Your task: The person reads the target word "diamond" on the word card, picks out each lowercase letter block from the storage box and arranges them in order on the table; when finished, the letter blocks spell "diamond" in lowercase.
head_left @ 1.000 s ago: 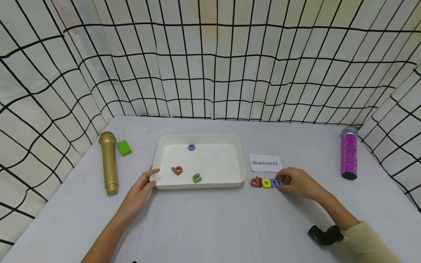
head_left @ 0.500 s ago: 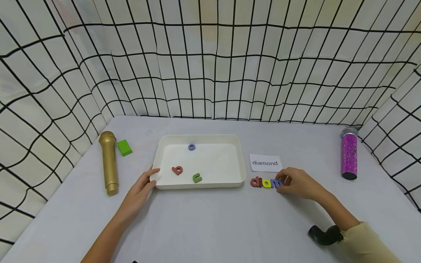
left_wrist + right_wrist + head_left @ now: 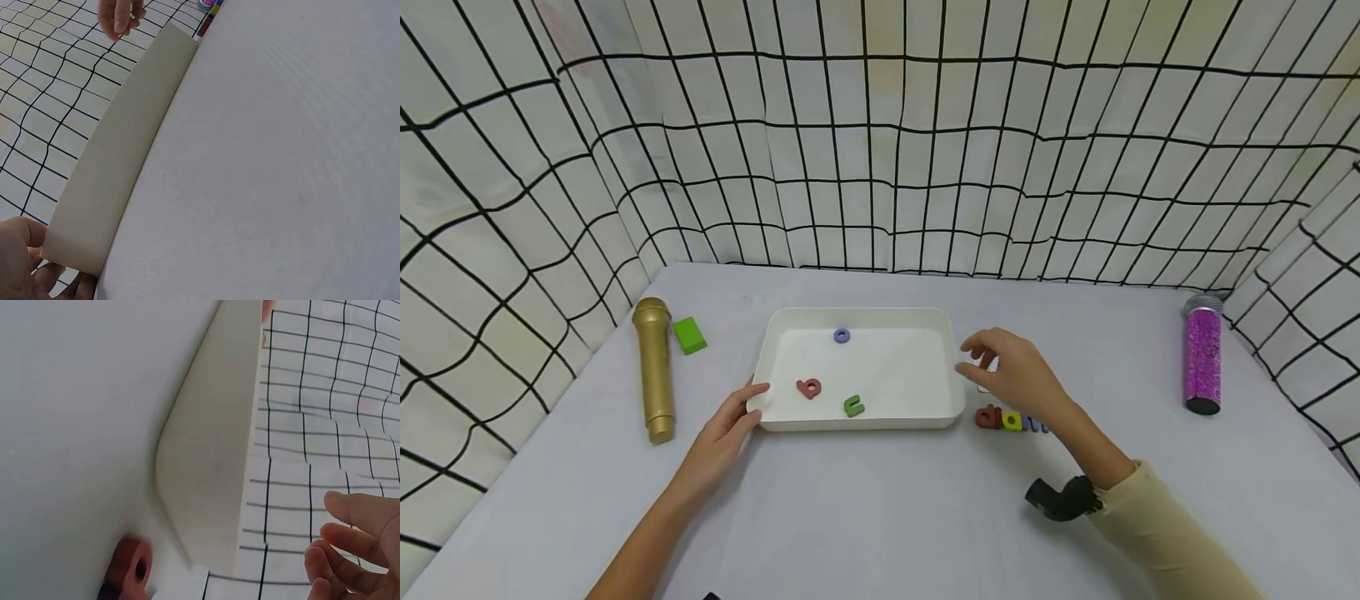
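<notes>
At the near left corner of the white tray, the left hand grips the rim. The right hand hovers off the opposite end, fingers bent, thumb apart — holding nothing. Inside lie a blue letter, red letter and green letter — a letter row sits outside, on the tablecloth.

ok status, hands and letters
Left hand holding white tray. Right hand empty, raised, mostly hiding card in head view. Three letters inside tray. Nothing blocking them.
</notes>
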A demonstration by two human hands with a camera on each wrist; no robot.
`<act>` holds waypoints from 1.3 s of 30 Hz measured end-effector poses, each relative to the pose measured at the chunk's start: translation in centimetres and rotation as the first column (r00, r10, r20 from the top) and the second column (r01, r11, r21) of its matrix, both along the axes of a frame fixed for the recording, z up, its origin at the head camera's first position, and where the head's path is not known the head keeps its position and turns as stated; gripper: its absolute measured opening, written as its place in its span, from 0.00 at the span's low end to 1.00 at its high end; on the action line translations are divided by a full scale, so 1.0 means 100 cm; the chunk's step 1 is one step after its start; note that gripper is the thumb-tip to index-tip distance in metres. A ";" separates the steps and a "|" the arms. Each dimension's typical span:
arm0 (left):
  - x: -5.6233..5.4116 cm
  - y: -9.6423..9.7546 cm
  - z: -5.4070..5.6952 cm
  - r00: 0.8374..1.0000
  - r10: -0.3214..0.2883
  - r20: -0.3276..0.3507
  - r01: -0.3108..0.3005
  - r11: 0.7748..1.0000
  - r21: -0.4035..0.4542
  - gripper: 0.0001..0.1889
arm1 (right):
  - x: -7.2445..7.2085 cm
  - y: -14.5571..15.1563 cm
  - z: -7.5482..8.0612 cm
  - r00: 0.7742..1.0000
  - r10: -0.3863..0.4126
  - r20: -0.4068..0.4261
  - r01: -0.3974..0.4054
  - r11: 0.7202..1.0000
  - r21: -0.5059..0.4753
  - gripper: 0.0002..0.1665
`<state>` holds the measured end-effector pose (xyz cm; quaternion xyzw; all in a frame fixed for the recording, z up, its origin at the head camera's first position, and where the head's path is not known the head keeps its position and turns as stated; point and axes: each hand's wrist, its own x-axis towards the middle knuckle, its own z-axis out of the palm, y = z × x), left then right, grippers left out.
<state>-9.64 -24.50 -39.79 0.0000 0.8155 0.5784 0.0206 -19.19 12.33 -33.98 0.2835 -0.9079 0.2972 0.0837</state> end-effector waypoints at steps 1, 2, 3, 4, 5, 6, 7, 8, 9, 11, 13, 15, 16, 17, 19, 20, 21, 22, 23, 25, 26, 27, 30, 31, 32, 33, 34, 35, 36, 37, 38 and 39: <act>0.000 0.000 0.000 1.000 0.000 -0.001 0.000 1.000 0.003 0.22 | -0.001 -0.011 0.001 1.000 0.009 -0.007 -0.009 1.000 -0.008 0.15; 0.000 0.000 0.000 1.000 -0.001 -0.002 0.001 1.000 0.005 0.22 | -0.002 -0.022 0.002 1.000 0.021 -0.013 -0.022 1.000 -0.013 0.15; 0.001 0.000 0.000 1.000 -0.001 0.001 0.001 1.000 0.004 0.22 | -0.004 -0.033 0.002 0.999 0.040 -0.019 -0.040 0.999 -0.017 0.15; 0.001 0.000 -0.001 1.000 0.001 0.003 -0.001 1.000 0.002 0.22 | -0.006 -0.043 0.001 0.998 0.056 -0.020 -0.056 0.998 -0.017 0.14; 0.001 -0.001 -0.001 1.000 0.003 0.004 -0.003 1.000 -0.004 0.22 | -0.009 -0.054 0.000 0.997 0.069 -0.020 -0.070 0.997 -0.012 0.14; 0.001 -0.001 -0.001 1.000 0.004 0.002 -0.004 1.000 -0.008 0.22 | -0.012 -0.064 -0.002 0.997 0.082 -0.015 -0.082 0.997 -0.004 0.14; 0.002 -0.001 -0.001 1.000 0.006 0.002 -0.006 1.000 -0.012 0.22 | -0.015 -0.074 -0.003 0.996 0.091 -0.004 -0.091 0.996 0.007 0.14; 0.002 -0.001 -0.001 1.000 0.007 0.002 -0.007 1.000 -0.015 0.22 | -0.018 -0.083 -0.006 0.995 0.101 0.015 -0.101 0.995 0.017 0.14; 0.002 -0.001 -0.001 1.000 0.009 0.004 -0.009 1.000 -0.017 0.22 | -0.022 -0.092 -0.008 0.994 0.106 0.038 -0.107 0.994 0.028 0.15; 0.001 -0.001 -0.001 1.000 0.010 0.003 -0.010 1.000 -0.022 0.22 | -0.029 -0.108 -0.013 0.990 0.108 0.092 -0.114 0.992 0.061 0.17; 0.001 0.000 -0.001 1.000 0.011 0.005 -0.011 1.000 -0.017 0.22 | -0.036 -0.122 -0.019 0.984 0.102 0.149 -0.119 0.987 0.111 0.20; 0.002 0.000 -0.001 1.000 0.011 -0.004 -0.011 1.000 -0.016 0.21 | -0.043 -0.133 -0.025 0.976 0.086 0.199 -0.123 0.975 0.183 0.22; 0.002 0.001 -0.001 1.000 0.009 -0.011 -0.009 1.000 -0.016 0.21 | -0.046 -0.138 -0.028 0.973 0.076 0.219 -0.125 0.967 0.220 0.23; 0.002 0.001 -0.001 1.000 0.008 -0.017 -0.008 1.000 -0.015 0.21 | -0.049 -0.142 -0.030 0.970 0.067 0.234 -0.128 0.958 0.256 0.24; 0.002 0.001 0.000 1.000 0.008 -0.026 -0.009 1.000 -0.014 0.21 | -0.054 -0.149 -0.034 0.966 0.051 0.253 -0.131 0.941 0.312 0.26; 0.002 0.001 0.000 1.000 0.010 -0.028 -0.010 1.000 -0.016 0.21 | -0.057 -0.152 -0.036 0.965 0.046 0.258 -0.133 0.934 0.332 0.27; 0.002 0.001 0.000 1.000 0.011 -0.025 -0.011 1.000 -0.016 0.21 | -0.059 -0.155 -0.037 0.965 0.045 0.259 -0.136 0.928 0.347 0.28; 0.002 0.001 0.000 1.000 0.013 -0.025 -0.014 1.000 -0.018 0.21 | -0.061 -0.158 -0.038 0.964 0.042 0.262 -0.137 0.924 0.356 0.29; 0.003 0.001 0.001 1.000 0.016 -0.022 -0.016 1.000 -0.019 0.21 | -0.063 -0.160 -0.039 0.964 0.042 0.261 -0.139 0.921 0.365 0.30; 0.003 0.001 0.001 1.000 0.018 -0.015 -0.018 1.000 -0.016 0.21 | -0.066 -0.163 -0.040 0.964 0.040 0.261 -0.142 0.913 0.382 0.31; 0.003 0.001 0.001 1.000 0.018 -0.015 -0.018 1.000 -0.016 0.21 | -0.067 -0.165 -0.041 0.965 0.039 0.260 -0.142 0.909 0.391 0.31; 0.003 0.001 0.001 1.000 0.017 -0.016 -0.017 1.000 -0.019 0.21 | -0.068 -0.166 -0.042 0.965 0.039 0.258 -0.143 0.906 0.399 0.31; 0.002 0.001 0.000 1.000 0.014 -0.020 -0.014 1.000 -0.022 0.21 | -0.070 -0.167 -0.043 0.968 0.039 0.249 -0.144 0.897 0.418 0.29; 0.002 0.001 0.000 1.000 0.014 -0.021 -0.015 1.000 -0.026 0.21 | -0.070 -0.167 -0.043 0.969 0.041 0.242 -0.143 0.895 0.423 0.29; 0.002 0.001 0.000 1.000 0.013 -0.021 -0.013 1.000 -0.026 0.21 | -0.071 -0.168 -0.043 0.971 0.041 0.236 -0.141 0.894 0.425 0.28; 0.002 0.001 0.000 1.000 0.012 -0.019 -0.012 1.000 -0.025 0.21 | -0.071 -0.168 -0.044 0.973 0.042 0.228 -0.139 0.894 0.427 0.27; 0.002 0.002 0.000 1.000 0.012 -0.018 -0.012 1.000 -0.023 0.21 | -0.071 -0.167 -0.045 0.974 0.041 0.223 -0.135 0.895 0.424 0.26; 0.002 0.001 0.001 1.000 0.014 -0.015 -0.014 1.000 -0.023 0.21 | -0.071 -0.167 -0.045 0.975 0.040 0.218 -0.132 0.896 0.423 0.25; 0.002 0.001 0.001 1.000 0.015 -0.011 -0.015 1.000 -0.023 0.21 | -0.071 -0.167 -0.046 0.976 0.038 0.216 -0.127 0.899 0.419 0.24; 0.002 0.001 0.001 1.000 0.017 -0.006 -0.017 1.000 -0.024 0.21 | -0.071 -0.166 -0.046 0.976 0.036 0.214 -0.124 0.902 0.414 0.24; 0.002 0.001 0.002 1.000 0.017 -0.002 -0.017 1.000 -0.021 0.21 | -0.071 -0.166 -0.047 0.976 0.033 0.213 -0.119 0.906 0.407 0.23; 0.002 0.001 0.002 1.000 0.020 0.001 -0.020 1.000 -0.022 0.21 | -0.071 -0.165 -0.047 0.976 0.030 0.217 -0.117 0.909 0.401 0.22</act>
